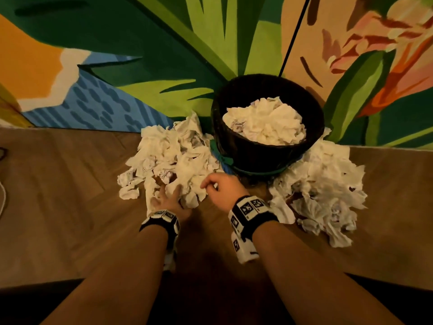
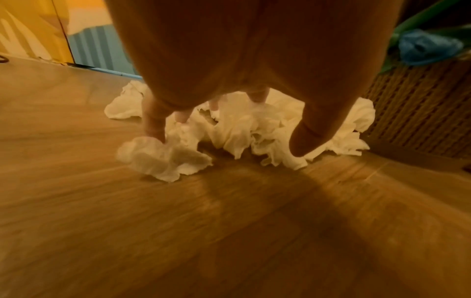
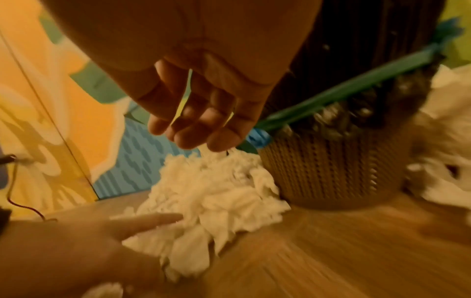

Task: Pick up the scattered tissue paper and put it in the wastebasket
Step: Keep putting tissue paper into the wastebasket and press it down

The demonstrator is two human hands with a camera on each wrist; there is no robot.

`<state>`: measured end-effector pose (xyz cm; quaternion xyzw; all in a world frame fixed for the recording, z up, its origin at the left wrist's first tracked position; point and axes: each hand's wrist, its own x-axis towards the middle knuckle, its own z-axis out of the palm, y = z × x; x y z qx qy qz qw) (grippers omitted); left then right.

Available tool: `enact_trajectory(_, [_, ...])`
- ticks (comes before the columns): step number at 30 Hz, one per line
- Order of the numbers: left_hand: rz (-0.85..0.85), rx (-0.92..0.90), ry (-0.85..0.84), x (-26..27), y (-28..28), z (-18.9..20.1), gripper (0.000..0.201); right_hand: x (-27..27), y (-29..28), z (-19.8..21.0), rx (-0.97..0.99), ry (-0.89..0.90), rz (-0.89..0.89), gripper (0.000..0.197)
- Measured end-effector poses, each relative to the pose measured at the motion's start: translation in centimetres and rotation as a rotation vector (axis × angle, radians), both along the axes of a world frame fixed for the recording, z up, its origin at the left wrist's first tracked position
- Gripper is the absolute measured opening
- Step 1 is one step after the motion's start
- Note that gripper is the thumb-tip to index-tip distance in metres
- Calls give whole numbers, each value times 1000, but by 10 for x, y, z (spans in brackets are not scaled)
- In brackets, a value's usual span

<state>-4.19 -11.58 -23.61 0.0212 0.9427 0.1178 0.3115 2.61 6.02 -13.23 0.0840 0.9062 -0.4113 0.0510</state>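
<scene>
A dark woven wastebasket stands against the wall, with crumpled white tissue heaped inside. One pile of tissue lies on the floor to its left, another pile to its right. My left hand is spread open, its straight fingers pressing down into the near edge of the left pile. My right hand hovers just right of that, fingers loosely curled above the pile, holding nothing. The basket's wall is right beside it.
A painted wall with leaves stands directly behind the basket and piles. A green and blue bag edge wraps the basket's side. A thin cable lies at the far left. Bare wooden floor extends toward me.
</scene>
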Motion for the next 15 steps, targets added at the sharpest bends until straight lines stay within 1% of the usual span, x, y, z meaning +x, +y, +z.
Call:
enact_trajectory(2, [-66,-6,-25,-6,2,-6,78,4,6,-21,-7,-76,-30,20])
enact_trajectory(4, [-145,-27,-3,-7,12,-8,70,6,13,-39,-20,-130,-90,19])
enact_trajectory(6, [-206,3,-6,-2,25,-7,49,7,20,-54,-15,-160,-140,21])
enact_trajectory(8, [-216,131,-92,8,37,-5,24,8,25,-68,20,-214,-110,36])
enact_trajectory(9, [-221,205,-138,14,42,-4,17,10,27,-75,44,-262,-75,46])
enact_trajectory(10, [-233,269,-166,19,45,-3,19,13,29,-83,70,-319,-38,53])
enact_trajectory(11, [-243,310,-180,23,46,-4,26,17,29,-91,98,-379,1,57])
enact_trajectory(13, [-227,352,-178,28,43,-2,44,28,29,-107,161,-457,59,58])
enact_trajectory(14, [-188,377,-165,28,38,-1,47,34,30,-114,175,-455,67,56])
enact_trajectory(15, [-126,424,-153,27,34,1,46,40,32,-119,165,-428,55,56])
